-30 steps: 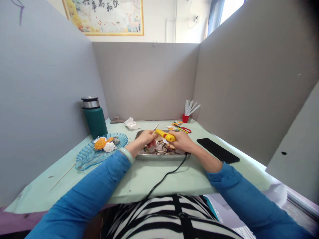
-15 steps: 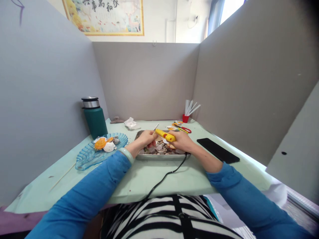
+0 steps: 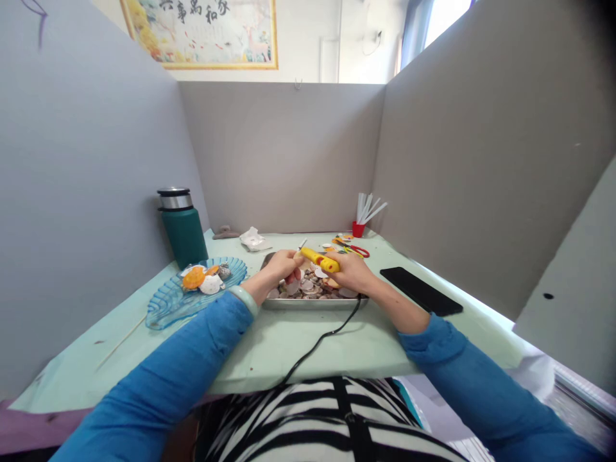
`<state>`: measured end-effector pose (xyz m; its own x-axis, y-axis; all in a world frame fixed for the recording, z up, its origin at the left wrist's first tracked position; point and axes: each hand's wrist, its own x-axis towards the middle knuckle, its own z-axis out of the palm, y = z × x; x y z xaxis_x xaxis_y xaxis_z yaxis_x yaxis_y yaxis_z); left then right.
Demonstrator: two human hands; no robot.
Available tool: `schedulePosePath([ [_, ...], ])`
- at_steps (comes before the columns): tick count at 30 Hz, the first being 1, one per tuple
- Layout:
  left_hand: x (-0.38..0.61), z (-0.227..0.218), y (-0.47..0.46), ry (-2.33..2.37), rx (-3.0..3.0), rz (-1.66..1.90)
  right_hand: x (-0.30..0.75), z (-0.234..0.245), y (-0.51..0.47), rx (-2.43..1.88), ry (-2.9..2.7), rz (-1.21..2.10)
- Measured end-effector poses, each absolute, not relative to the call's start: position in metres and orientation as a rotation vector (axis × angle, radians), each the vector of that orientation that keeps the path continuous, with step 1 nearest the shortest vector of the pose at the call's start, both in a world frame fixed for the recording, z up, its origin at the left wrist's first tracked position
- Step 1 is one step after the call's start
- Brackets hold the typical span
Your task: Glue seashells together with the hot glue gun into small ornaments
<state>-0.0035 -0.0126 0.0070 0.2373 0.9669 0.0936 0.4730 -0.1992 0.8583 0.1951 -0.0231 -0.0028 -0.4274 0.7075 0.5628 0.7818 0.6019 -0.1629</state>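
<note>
My right hand (image 3: 353, 272) is wrapped round a yellow hot glue gun (image 3: 318, 260), with a white glue stick (image 3: 302, 244) showing at its far end and a black cord (image 3: 325, 335) trailing down to the table's front edge. Closed beside the gun's left end is my left hand (image 3: 285, 265); its fingertips pinch something small and pale that I cannot make out. Both hands are above a metal tray (image 3: 315, 305) filled with mixed seashells (image 3: 312, 287).
To the left are a blue glass dish (image 3: 166, 309) with orange and white shells, a thin stick (image 3: 120, 342) and a green bottle (image 3: 184, 234). Scissors (image 3: 359, 250) and a red cup of glue sticks (image 3: 359, 229) stand behind. A black phone (image 3: 421, 290) lies right. Grey partitions (image 3: 283, 154) enclose the table.
Almost nothing differs. The glue gun and my left fingertips have shifted very slightly; both hands keep their grip.
</note>
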Motion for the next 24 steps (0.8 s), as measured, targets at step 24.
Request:
schedulePosePath([
  [24, -0.0041, 0.0040, -0.0075, 1.318, 1.750, 0.914, 0.1963, -0.0050, -0.0196, -1.176, -2.210, -0.178],
])
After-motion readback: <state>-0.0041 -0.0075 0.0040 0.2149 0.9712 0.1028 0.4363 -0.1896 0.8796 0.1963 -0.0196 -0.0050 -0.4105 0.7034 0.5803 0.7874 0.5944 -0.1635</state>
